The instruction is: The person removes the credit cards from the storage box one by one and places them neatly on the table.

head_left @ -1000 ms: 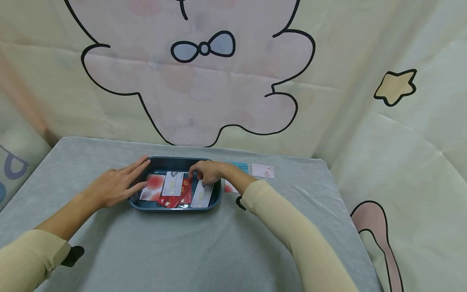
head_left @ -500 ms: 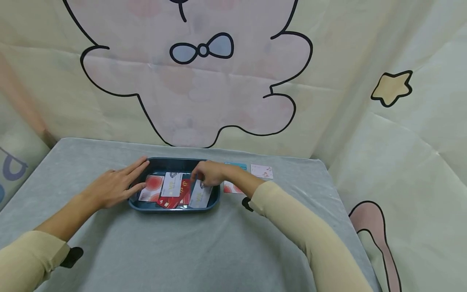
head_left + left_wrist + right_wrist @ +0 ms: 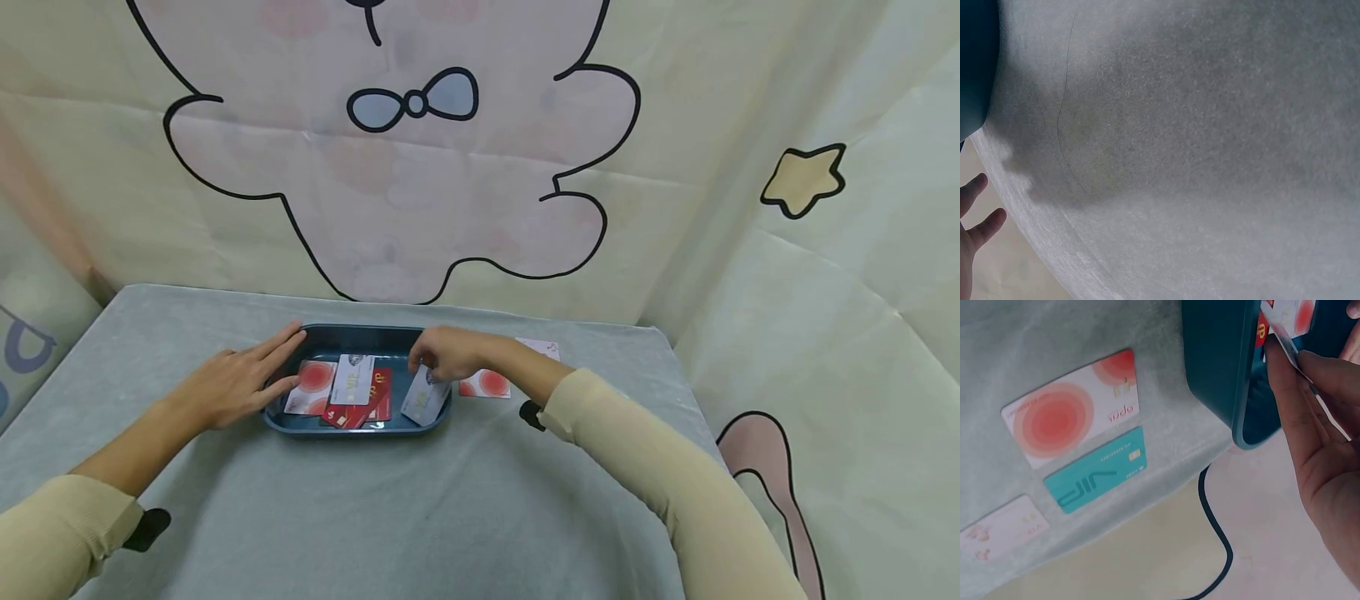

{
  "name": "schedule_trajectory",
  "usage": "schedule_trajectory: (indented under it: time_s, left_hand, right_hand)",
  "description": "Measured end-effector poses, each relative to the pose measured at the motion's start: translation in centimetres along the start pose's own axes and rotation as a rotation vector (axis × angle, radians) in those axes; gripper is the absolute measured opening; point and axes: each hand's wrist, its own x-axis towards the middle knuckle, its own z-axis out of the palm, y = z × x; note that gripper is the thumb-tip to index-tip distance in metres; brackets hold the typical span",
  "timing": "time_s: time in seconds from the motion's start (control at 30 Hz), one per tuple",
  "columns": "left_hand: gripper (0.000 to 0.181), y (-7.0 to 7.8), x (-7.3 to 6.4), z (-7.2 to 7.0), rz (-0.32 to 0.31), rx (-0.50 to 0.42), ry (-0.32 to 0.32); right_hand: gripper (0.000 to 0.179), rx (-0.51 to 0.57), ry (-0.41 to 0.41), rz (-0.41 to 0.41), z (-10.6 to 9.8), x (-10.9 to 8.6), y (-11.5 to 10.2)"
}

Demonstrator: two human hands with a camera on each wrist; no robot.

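Note:
My left hand [image 3: 228, 387] lies with fingers extended along the left end of a dark blue tray [image 3: 337, 433], touching its rim. Over the tray's right end, my right hand [image 3: 450, 354] pinches a white card [image 3: 425, 400] between thumb and fingers. That card is tilted, its upper end hidden by the fingers. In the tray lie a white card with a red circle [image 3: 313, 385], another white card [image 3: 354, 379] and overlapping red cards [image 3: 348, 416]. The left wrist view catches only some fingertips [image 3: 988, 228] and a tray corner.
Right of the tray, a red-circle card [image 3: 1054, 419], a teal VIP card [image 3: 1097, 472] and a pale pink card [image 3: 1007, 528] lie on the grey cloth [image 3: 337, 517]. The forearm hides the teal one in the head view. A patterned curtain [image 3: 480, 208] hangs behind the table.
My right hand has moved slightly right, lifting and tilting the white card, whose lower end has shifted right, away from the red cards. The left hand stays where it was.

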Motion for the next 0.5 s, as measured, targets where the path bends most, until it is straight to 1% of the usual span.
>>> schedule_trajectory:
  time_s: [0.17, 0.3, 0.5]
  left_hand:
    - [0.077, -0.1, 0.0, 0.1, -0.001, 0.001, -0.002]
    - [0.077, -0.1, 0.0, 0.1, 0.002, 0.001, -0.004]
    - [0.077, -0.1, 0.0, 0.0, 0.001, 0.003, -0.007]
  right_hand:
    - [0.027, 0.023, 0.016, 0.013, -0.7, -1.3, 0.1]
    - [0.028, 0.055, 0.043, 0.004, -1.2, -2.2, 0.5]
    - [0.024, 0.054, 0.115, 0.0, -2.2, -3.8, 1.4]
